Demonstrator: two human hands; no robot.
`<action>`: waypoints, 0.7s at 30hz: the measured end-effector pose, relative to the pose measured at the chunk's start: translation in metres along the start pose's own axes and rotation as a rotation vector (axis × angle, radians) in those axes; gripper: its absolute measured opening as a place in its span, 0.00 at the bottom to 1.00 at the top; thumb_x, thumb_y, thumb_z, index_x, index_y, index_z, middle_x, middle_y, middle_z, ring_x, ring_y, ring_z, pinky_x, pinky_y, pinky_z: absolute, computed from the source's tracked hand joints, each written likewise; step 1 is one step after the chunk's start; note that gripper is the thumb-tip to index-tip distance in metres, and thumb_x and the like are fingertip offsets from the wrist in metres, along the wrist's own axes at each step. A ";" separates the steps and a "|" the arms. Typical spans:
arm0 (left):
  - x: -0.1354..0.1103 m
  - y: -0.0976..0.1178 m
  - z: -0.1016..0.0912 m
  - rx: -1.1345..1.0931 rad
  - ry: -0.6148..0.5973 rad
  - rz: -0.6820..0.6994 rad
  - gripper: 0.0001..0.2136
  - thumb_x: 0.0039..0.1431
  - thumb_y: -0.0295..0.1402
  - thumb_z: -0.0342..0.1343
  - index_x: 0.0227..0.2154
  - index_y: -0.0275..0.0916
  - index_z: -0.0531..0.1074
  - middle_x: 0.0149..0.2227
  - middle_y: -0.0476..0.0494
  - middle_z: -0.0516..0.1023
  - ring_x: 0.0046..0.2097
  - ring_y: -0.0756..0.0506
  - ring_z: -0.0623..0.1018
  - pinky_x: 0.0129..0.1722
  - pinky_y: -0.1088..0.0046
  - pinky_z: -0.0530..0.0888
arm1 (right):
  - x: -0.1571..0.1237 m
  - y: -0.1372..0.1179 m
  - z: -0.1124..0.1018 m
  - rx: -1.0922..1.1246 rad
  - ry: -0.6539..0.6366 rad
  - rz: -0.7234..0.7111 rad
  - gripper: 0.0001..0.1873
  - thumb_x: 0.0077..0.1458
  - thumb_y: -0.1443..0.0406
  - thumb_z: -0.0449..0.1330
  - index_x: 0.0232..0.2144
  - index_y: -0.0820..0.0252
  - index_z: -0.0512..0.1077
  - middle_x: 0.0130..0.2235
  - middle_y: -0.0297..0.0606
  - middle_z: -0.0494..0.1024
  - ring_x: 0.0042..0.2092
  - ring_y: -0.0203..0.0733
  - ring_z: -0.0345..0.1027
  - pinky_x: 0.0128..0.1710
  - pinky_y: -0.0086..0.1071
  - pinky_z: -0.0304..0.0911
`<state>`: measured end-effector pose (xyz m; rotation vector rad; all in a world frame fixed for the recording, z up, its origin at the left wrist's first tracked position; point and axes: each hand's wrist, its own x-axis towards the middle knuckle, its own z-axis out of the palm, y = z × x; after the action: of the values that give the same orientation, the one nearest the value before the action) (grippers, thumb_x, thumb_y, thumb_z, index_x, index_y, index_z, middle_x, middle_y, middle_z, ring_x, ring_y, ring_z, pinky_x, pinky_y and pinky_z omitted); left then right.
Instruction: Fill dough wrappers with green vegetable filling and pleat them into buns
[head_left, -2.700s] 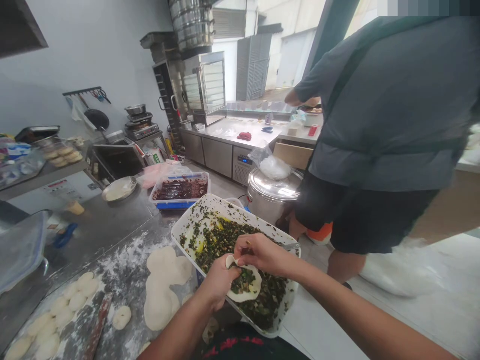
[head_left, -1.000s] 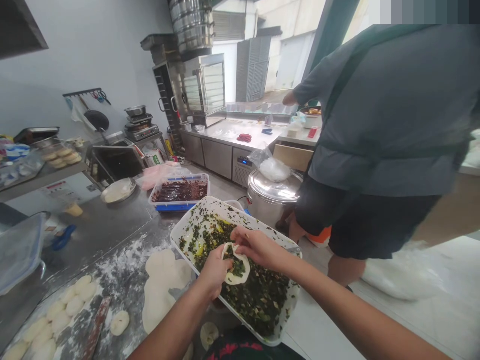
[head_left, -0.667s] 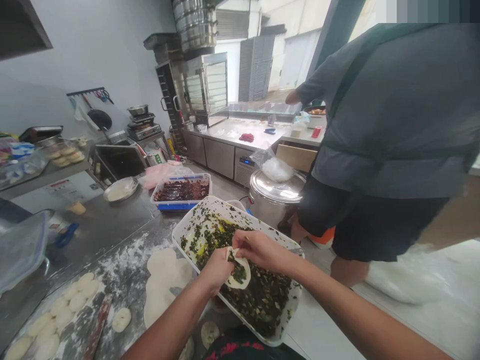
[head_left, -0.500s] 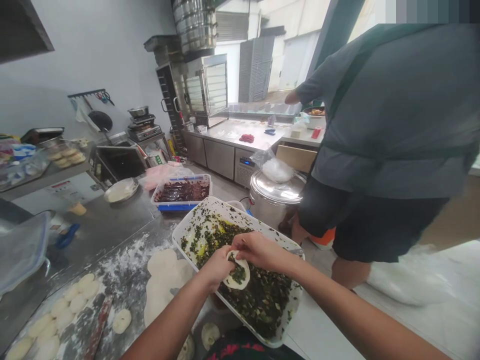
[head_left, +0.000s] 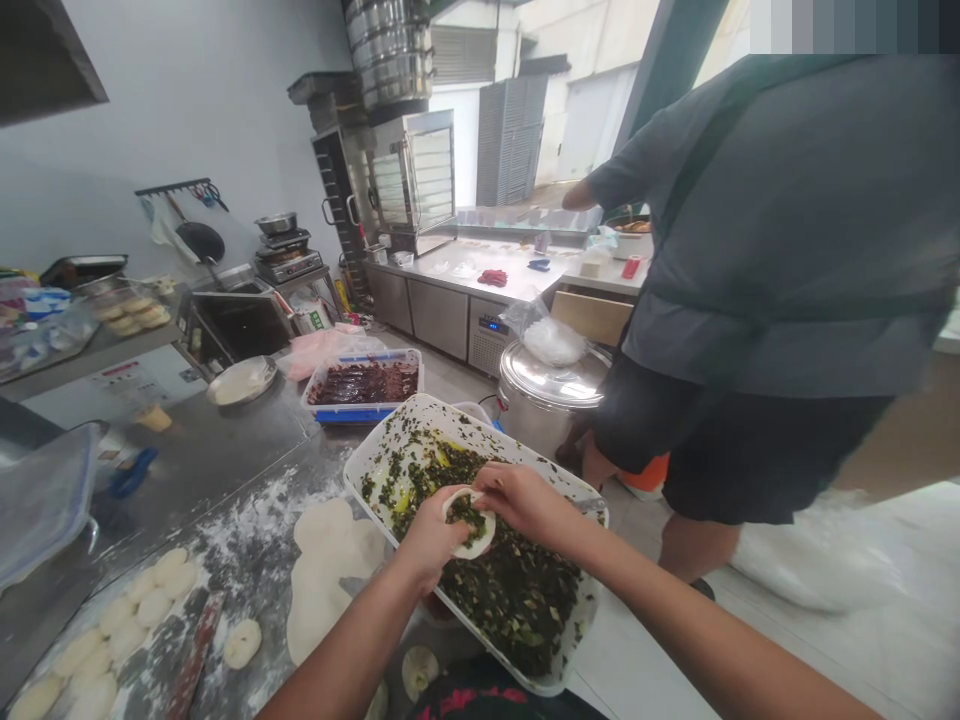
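Observation:
A round dough wrapper (head_left: 480, 546) with chopped green filling (head_left: 466, 514) in its middle is held over a white tub (head_left: 555, 682). My left hand (head_left: 433, 538) cups the wrapper from the left, its thumb near the filling. With pinched fingers, my right hand (head_left: 517, 500) grips the wrapper's upper right edge. More of the chopped greens (head_left: 517, 600) cover the tub's bottom and cling to its walls. Flattened dough rounds (head_left: 322, 570) lie overlapping on the floured table, left of the tub.
Several dough pieces (head_left: 127, 630), a rolling pin (head_left: 196, 655) and a single dough ball (head_left: 243, 643) lie at lower left. A box of dark paste (head_left: 364, 382) sits beyond the tub. A lidded steel pot (head_left: 555, 375) and a person in a grey shirt (head_left: 787, 240) stand at right.
The wrapper has turned and its rim is gathered up more around the filling. My left hand has shifted slightly up, and my right fingers have moved a little right along the edge.

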<state>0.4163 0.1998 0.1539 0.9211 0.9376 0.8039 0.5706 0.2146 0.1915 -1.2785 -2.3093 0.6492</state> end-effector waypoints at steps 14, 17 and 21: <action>0.007 -0.010 -0.005 0.240 -0.133 -0.108 0.23 0.35 0.19 0.44 0.39 0.39 0.63 0.28 0.47 0.71 0.22 0.48 0.71 0.21 0.69 0.69 | 0.004 -0.017 -0.001 -0.272 -0.153 0.038 0.04 0.45 0.68 0.52 0.24 0.61 0.67 0.25 0.36 0.71 0.30 0.37 0.64 0.27 0.26 0.50; 0.007 -0.003 -0.003 0.196 -0.135 -0.120 0.25 0.36 0.19 0.44 0.42 0.40 0.60 0.29 0.46 0.71 0.22 0.49 0.71 0.22 0.69 0.69 | 0.005 -0.023 -0.005 -0.292 -0.106 -0.010 0.05 0.46 0.69 0.51 0.24 0.61 0.66 0.25 0.36 0.71 0.29 0.36 0.63 0.27 0.26 0.49; 0.006 0.016 -0.003 0.086 -0.078 -0.131 0.25 0.36 0.19 0.46 0.43 0.40 0.59 0.35 0.43 0.70 0.27 0.47 0.72 0.26 0.67 0.70 | 0.007 -0.018 -0.008 -0.162 -0.003 0.086 0.05 0.46 0.66 0.52 0.23 0.61 0.66 0.22 0.34 0.70 0.26 0.35 0.62 0.24 0.26 0.49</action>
<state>0.4134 0.2118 0.1655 0.9481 0.9600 0.6164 0.5600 0.2134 0.2098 -1.4578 -2.3604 0.4998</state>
